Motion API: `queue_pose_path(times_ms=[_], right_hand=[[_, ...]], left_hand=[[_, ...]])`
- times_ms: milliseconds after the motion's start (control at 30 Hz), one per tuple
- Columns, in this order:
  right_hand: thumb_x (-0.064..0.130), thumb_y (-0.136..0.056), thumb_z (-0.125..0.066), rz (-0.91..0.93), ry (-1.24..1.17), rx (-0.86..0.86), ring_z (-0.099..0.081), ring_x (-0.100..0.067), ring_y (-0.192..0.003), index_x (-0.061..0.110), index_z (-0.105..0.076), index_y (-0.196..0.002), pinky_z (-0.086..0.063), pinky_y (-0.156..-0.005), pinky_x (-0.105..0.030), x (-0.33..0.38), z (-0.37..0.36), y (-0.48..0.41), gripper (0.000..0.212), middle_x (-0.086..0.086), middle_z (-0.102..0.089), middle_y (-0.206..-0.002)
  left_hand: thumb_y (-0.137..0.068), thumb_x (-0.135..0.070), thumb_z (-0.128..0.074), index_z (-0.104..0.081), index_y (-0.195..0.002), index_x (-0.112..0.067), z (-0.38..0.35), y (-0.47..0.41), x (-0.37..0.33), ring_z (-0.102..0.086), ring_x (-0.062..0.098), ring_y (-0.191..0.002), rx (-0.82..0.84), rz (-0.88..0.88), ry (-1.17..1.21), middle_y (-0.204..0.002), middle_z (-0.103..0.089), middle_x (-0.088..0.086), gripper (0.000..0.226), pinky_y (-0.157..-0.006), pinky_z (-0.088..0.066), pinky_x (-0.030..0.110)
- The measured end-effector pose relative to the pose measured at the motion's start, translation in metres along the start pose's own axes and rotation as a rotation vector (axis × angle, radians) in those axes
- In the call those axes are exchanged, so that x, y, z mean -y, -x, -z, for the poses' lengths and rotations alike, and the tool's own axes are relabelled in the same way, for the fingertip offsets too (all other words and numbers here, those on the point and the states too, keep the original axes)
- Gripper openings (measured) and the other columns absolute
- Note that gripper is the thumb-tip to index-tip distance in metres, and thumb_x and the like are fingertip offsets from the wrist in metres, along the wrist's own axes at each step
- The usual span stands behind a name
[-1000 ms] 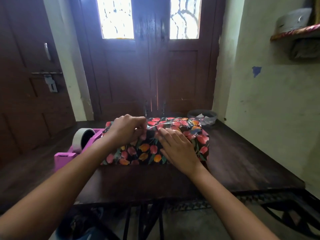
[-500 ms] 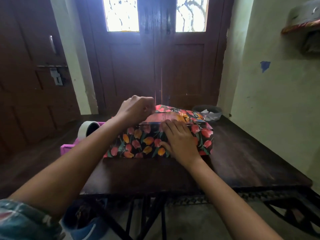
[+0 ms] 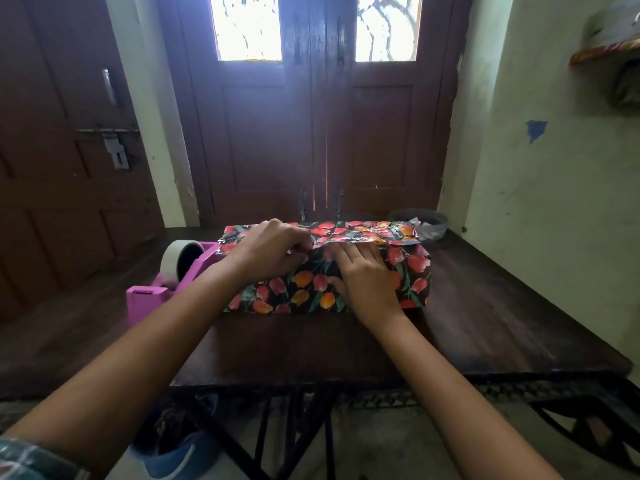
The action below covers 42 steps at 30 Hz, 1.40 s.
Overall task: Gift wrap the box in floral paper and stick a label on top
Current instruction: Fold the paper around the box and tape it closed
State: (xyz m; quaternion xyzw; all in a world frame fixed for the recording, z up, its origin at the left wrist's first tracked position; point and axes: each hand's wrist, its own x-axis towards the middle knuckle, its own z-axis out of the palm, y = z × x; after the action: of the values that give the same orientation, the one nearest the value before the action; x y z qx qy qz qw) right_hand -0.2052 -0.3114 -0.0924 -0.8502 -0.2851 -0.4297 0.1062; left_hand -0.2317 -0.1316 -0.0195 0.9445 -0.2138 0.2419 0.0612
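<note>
Standing at one dark wooden table (image 3: 485, 334), a person works two hands on one box (image 3: 304, 296) lying at its middle. The right hand (image 3: 367, 285) lies flat on the box, fingers straight, pressing down the near floral paper (image 3: 412, 265). The left hand (image 3: 270, 252), fingers curled, pinches the far flap (image 3: 363, 232) at its edge, now lower than half a second ago. One pink tape dispenser (image 3: 145, 299) sits just left of the box, and one bowl (image 3: 420, 220) lies beyond it.

Box (image 3: 325, 289) covered in black floral paper (image 3: 367, 232) sits on dark wooden table (image 3: 485, 327). Left hand (image 3: 273, 252), fingers curled, pinches paper's edge along box top. Right hand (image 3: 363, 282) lies flat, fingers straight, pressing paper onto box. Pink tape dispenser (image 3: 166, 289) with white roll stands just left of box. Dark bowl (image 3: 420, 223) rests at table's far right, before 2 closed wooden doors (image 3: 322, 140).
</note>
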Motion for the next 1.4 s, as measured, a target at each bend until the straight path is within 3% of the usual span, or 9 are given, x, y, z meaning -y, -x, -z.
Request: queue_pose_path(times_ms=[133,267,400,500,567,933,1033,1167,1400], right_hand=[[0.008,-0.085,-0.065,-0.008,-0.313,-0.063,-0.061,-0.025,-0.106,0.007,-0.057,-0.123,-0.051,-0.091,-0.035,-0.008,0.011,0.005,0.039,-0.009,-0.063,-0.117],[0.01,-0.081,-0.067,0.06,-0.071,-0.336,-0.055,-0.019,-0.1,0.012,-0.058,-0.113,-0.053,-0.077,-0.032,-0.018,0.026,0.014,0.033,-0.006,-0.06,-0.11],[0.019,-0.073,-0.074,0.028,0.054,-0.166,-0.056,-0.028,-0.114,0.011,-0.057,-0.124,-0.043,-0.097,-0.038,-0.03,0.028,-0.009,0.055,-0.011,-0.061,-0.121],[0.006,-0.07,-0.075,0.065,0.033,-0.149,-0.07,-0.028,-0.071,0.01,-0.073,-0.084,-0.055,-0.064,-0.036,-0.046,0.027,-0.016,0.015,-0.01,-0.072,-0.078],[0.005,-0.064,-0.08,0.147,0.069,-0.147,-0.068,-0.026,-0.06,0.011,-0.072,-0.078,-0.053,-0.052,-0.031,-0.054,0.025,-0.01,0.017,-0.007,-0.071,-0.071],[0.019,-0.077,-0.073,0.214,0.229,-0.261,-0.07,-0.026,-0.091,0.003,-0.071,-0.103,-0.054,-0.082,-0.035,-0.05,0.009,0.013,0.03,-0.014,-0.072,-0.099],[0.039,-0.092,-0.047,0.107,0.104,-0.198,-0.065,-0.025,-0.105,0.004,-0.067,-0.112,-0.048,-0.093,-0.037,-0.044,0.009,0.022,0.045,-0.013,-0.068,-0.112],[0.031,-0.087,-0.06,-0.051,-0.023,-0.158,-0.067,-0.028,-0.089,0.007,-0.07,-0.096,-0.053,-0.077,-0.034,-0.035,0.016,0.011,0.028,-0.01,-0.07,-0.097],[0.03,-0.069,-0.079,-0.13,0.079,-0.117,-0.059,-0.03,-0.086,0.009,-0.061,-0.093,-0.046,-0.077,-0.036,-0.033,0.016,-0.005,0.036,-0.012,-0.064,-0.093]], left_hand=[[-0.082,-0.016,-0.064,-0.065,-0.087,-0.017,-0.007,0.001,-0.002,-0.063,0.022,-0.075,-0.093,-0.059,-0.069,-0.082,-0.068,-0.001,0.005,-0.063,-0.05,0.034],[-0.079,-0.009,-0.068,-0.067,-0.081,-0.014,-0.012,0.003,-0.002,-0.063,0.019,-0.061,-0.191,-0.14,-0.125,-0.071,-0.067,0.0,0.006,-0.056,-0.037,0.023],[-0.078,-0.004,-0.065,-0.067,-0.078,-0.012,-0.013,0.004,-0.003,-0.062,0.022,-0.057,-0.214,-0.162,-0.114,-0.068,-0.066,0.002,0.008,-0.053,-0.041,0.026],[-0.078,-0.003,-0.064,-0.066,-0.078,-0.012,-0.014,0.004,-0.001,-0.061,0.023,-0.058,-0.214,-0.146,-0.094,-0.067,-0.066,0.003,0.009,-0.054,-0.04,0.026],[-0.08,-0.005,-0.063,-0.067,-0.081,-0.013,-0.017,0.003,0.001,-0.062,0.021,-0.062,-0.193,-0.107,-0.068,-0.069,-0.067,0.003,0.009,-0.056,-0.045,0.027],[-0.08,-0.009,-0.067,-0.066,-0.08,-0.014,-0.029,0.009,0.001,-0.062,0.018,-0.055,-0.321,-0.08,-0.043,-0.065,-0.066,0.001,0.004,-0.051,-0.048,0.027],[-0.086,-0.024,-0.059,-0.067,-0.094,-0.013,-0.033,0.016,0.003,-0.067,0.018,-0.066,-0.302,-0.089,-0.03,-0.078,-0.071,0.001,0.016,-0.057,-0.056,0.035],[-0.089,-0.047,-0.042,-0.069,-0.098,-0.011,-0.022,0.016,0.008,-0.067,0.015,-0.071,-0.149,-0.059,0.163,-0.086,-0.072,0.003,0.046,-0.063,-0.056,0.035],[-0.08,-0.016,-0.071,-0.068,-0.09,-0.012,-0.015,0.0,0.008,-0.053,0.026,-0.115,-0.137,-0.063,-0.02,-0.122,-0.061,0.005,0.012,-0.085,-0.05,0.041]])
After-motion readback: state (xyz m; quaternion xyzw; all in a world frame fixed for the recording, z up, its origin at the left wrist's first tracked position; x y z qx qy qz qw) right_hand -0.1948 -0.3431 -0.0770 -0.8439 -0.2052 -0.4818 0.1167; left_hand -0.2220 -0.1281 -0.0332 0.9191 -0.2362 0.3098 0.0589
